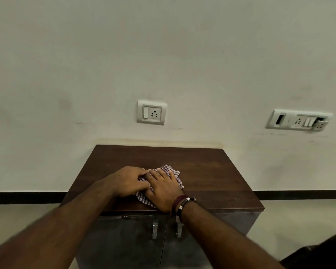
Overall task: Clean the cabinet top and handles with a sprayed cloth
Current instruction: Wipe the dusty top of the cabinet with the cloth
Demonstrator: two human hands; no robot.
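Head view: cloth [173,171] lies bunched on the cabinet top [211,171], directly under my two hands. My left hand [128,181] curls over its near-left part, fingers bent, pressing. My right hand [164,188] lies flat and spread on it, touching the left. Bare wood stretches ahead of and to the right of the right hand. Both handles [155,229] hang below my wrists, nearer the right. I see no containers.

Checked cloth [173,172] lay crumpled, flat near front edge of dark wooden cabinet top [211,171]; two metal handles [155,230] below.
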